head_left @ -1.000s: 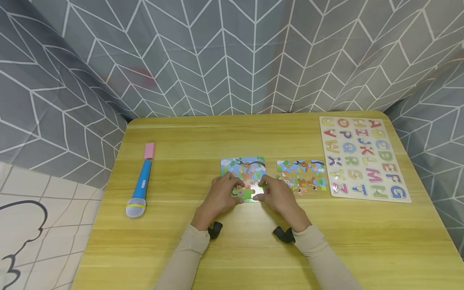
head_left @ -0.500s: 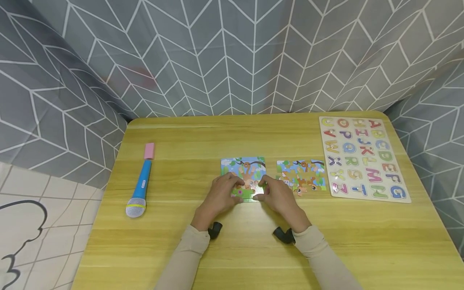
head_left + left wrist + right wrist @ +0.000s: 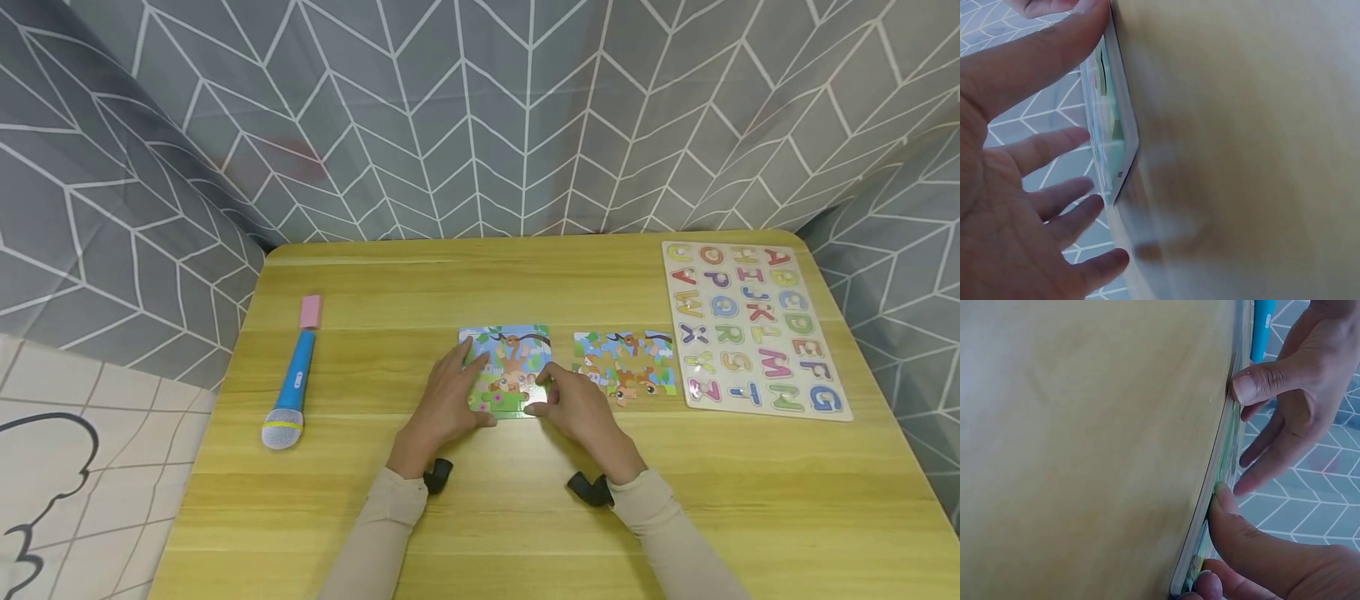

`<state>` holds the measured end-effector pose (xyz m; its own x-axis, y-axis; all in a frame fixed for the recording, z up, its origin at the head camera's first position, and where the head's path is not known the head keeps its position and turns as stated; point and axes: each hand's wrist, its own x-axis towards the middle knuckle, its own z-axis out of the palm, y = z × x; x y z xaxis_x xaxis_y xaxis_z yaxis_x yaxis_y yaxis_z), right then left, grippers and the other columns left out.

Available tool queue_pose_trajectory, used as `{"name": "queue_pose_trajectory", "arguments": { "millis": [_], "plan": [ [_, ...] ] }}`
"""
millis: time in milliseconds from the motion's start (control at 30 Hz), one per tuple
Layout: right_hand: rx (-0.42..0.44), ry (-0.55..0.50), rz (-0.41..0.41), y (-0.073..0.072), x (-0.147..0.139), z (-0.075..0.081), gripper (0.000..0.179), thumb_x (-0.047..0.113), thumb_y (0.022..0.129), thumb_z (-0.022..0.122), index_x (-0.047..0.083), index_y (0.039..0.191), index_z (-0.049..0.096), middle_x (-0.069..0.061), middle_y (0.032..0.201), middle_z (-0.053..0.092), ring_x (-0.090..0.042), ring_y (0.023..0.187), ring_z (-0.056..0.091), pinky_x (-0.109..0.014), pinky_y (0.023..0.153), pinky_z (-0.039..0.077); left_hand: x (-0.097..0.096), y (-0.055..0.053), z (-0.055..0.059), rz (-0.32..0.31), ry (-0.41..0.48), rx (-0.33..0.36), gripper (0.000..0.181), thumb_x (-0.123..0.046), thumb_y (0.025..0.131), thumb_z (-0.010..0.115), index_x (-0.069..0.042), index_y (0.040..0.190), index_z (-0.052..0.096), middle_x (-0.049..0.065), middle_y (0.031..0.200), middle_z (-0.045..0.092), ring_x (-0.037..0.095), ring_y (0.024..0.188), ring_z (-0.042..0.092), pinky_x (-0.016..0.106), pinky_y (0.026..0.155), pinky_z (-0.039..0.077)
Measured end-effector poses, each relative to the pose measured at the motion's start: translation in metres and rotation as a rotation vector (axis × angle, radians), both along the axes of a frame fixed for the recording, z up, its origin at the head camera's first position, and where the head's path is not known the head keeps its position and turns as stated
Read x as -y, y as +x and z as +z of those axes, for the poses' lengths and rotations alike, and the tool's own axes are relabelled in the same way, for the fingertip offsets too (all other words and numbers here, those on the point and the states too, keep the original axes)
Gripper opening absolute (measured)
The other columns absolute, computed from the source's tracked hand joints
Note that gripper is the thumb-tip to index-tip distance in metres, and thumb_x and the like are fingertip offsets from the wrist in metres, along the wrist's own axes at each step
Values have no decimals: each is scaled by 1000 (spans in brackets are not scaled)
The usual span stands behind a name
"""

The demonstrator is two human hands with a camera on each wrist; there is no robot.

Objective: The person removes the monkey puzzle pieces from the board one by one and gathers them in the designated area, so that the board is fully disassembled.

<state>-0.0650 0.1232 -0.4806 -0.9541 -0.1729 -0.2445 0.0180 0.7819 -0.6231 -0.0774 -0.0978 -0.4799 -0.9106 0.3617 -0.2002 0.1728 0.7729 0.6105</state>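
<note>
A small jigsaw puzzle [image 3: 519, 343] with a monkey picture in a flat tray lies mid-table in the head view. Its near left part shows a green piece with pink flowers [image 3: 497, 400], level with its neighbours. My left hand [image 3: 442, 400] spreads its fingers along the puzzle's left side, thumb at the near edge. With thumb and curled fingers, my right hand [image 3: 579, 406] grips the puzzle's near right corner; the right wrist view shows that thumb [image 3: 1229, 515] against the edge. The fingers partly hide this corner, where a pale, shiny patch shows.
Right of the puzzle lies a picture sheet [image 3: 626, 354] with loose-looking puzzle shapes. Farther right is an alphabet board [image 3: 757, 333] with coloured letters. A blue toy microphone [image 3: 294, 379] and a pink block [image 3: 310, 312] lie at the left. A grey patterned curtain [image 3: 480, 125] hangs behind the table [image 3: 375, 287].
The green piece has gone from slightly askew to flat in the puzzle. My left hand has let go of it, spread its fingers and shifted left. My right hand keeps its place.
</note>
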Motion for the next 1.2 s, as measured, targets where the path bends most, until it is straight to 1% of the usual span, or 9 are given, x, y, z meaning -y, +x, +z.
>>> {"name": "queue_pose_trajectory", "arguments": {
  "millis": [100, 233, 467, 633, 733, 1033, 1200],
  "plan": [
    [-5, 1, 1, 1, 0, 0, 45, 30, 80, 84, 8, 115, 66, 1, 71, 61, -13, 58, 49, -25, 53, 40, 1, 0, 0, 10, -8, 25, 104, -26, 70, 92, -9, 156, 36, 16, 170, 10, 39, 158, 11, 60, 128, 10],
    [-3, 5, 2, 1, 0, 0, 47, 29, 81, 84, 8, 118, 66, 1, 71, 61, -13, 59, 49, -25, 54, 40, 2, -1, -1, 16, -22, 46, 109, -28, 71, 92, -8, 158, 31, 15, 171, 8, 37, 159, 9, 58, 129, 9],
    [-5, 1, 4, 1, 2, 0, 63, 26, 81, 85, 7, 134, 58, 2, 75, 63, -12, 61, 52, -26, 55, 41, 3, -2, -2, 25, -27, 73, 117, -31, 71, 92, -5, 160, 20, 14, 171, 2, 35, 159, 7, 53, 130, 9],
    [-35, -8, 20, 1, 8, 3, 55, 26, 80, 85, 8, 128, 63, 2, 76, 64, -11, 62, 53, -25, 57, 43, 3, -2, -1, 29, -34, 77, 124, -33, 72, 91, -5, 162, 11, 14, 171, 1, 33, 159, 5, 54, 130, 8],
    [-33, -11, 29, 0, 12, 3, 49, 26, 80, 85, 9, 122, 66, 2, 76, 64, -11, 63, 52, -25, 57, 42, 3, -2, -1, 27, -35, 75, 125, -33, 72, 91, -4, 162, 9, 14, 171, 0, 34, 159, 5, 55, 129, 9],
    [-43, -10, 73, -2, 24, 4, 45, 25, 80, 85, 7, 118, 69, 2, 74, 60, -10, 62, 49, -24, 59, 42, 5, -2, -3, 39, -42, 69, 127, -36, 71, 92, -3, 161, 9, 16, 171, 0, 35, 159, 6, 56, 129, 9],
    [-31, 1, 81, -3, 27, 5, 43, 25, 81, 85, 8, 117, 70, 3, 72, 58, -11, 60, 47, -24, 56, 40, 5, -2, -3, 44, -47, 78, 124, -36, 71, 91, -3, 161, 13, 14, 171, -1, 34, 159, 5, 55, 130, 8]
  ]
}}
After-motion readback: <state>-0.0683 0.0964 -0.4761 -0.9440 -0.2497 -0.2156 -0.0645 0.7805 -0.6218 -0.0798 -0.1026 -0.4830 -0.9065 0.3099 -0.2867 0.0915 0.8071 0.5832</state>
